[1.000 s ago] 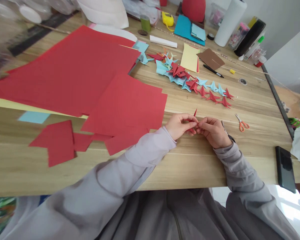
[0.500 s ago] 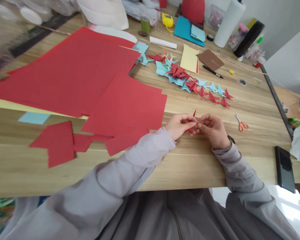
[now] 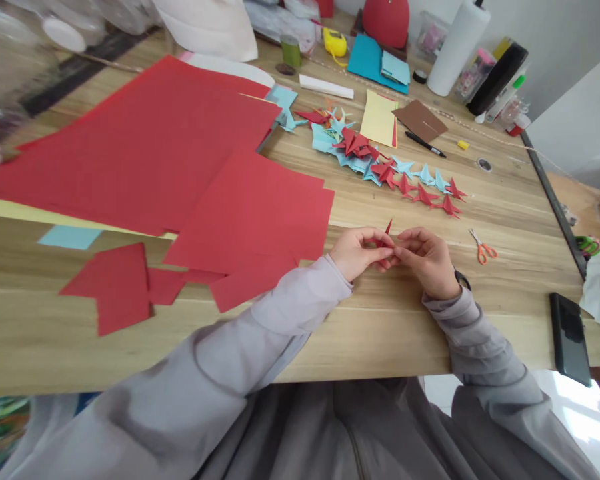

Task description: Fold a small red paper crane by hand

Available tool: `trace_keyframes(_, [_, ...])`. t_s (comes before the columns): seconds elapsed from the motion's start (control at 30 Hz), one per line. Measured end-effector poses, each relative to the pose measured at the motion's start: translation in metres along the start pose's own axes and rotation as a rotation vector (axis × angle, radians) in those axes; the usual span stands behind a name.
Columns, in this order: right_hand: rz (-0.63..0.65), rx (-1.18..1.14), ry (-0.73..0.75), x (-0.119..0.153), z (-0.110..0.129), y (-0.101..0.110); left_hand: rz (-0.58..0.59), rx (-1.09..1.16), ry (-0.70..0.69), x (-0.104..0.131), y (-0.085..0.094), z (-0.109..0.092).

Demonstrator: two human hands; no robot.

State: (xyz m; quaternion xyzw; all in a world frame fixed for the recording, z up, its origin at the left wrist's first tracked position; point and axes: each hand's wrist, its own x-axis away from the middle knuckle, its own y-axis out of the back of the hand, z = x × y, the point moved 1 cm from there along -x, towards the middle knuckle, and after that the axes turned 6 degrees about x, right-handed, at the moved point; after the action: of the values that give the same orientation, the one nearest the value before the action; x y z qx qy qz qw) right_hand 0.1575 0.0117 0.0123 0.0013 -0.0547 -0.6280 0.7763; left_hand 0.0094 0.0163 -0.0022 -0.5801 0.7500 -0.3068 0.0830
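Note:
My left hand (image 3: 357, 253) is closed on a small red folded paper piece (image 3: 389, 227), whose thin point sticks up above the fingers. Most of this paper is hidden by both hands. My right hand (image 3: 427, 261) meets the left at the fingertips, its thumb and forefinger pinched on the same piece. Beyond the hands lie several red paper cranes (image 3: 425, 195) and light blue paper cranes (image 3: 425, 175), grouped in rows. A large red paper sheet (image 3: 255, 200) reaches close to my left wrist. Orange-handled scissors (image 3: 486, 252) rest to the right of my right hand.
Small red squares (image 3: 123, 287) lie at the left front. Farther back are a yellow tape measure (image 3: 335, 43), yellow paper (image 3: 379, 119), brown paper (image 3: 420, 120) and a black pen (image 3: 425, 143). A black phone (image 3: 570, 337) lies by the right front edge. A white bottle (image 3: 459, 47) stands at the back.
Almost nothing differs. Both hands keep their place and their pinch on the red paper, with only slight shifts of the fingers.

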Motion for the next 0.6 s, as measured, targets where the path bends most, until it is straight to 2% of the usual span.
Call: trace_keyframes(0.6, [0.054,-0.019,0.0,0.0001,-0.0004,0.0019,-0.067,-0.01,0.031,0.0006,-0.0002,-0.0009])
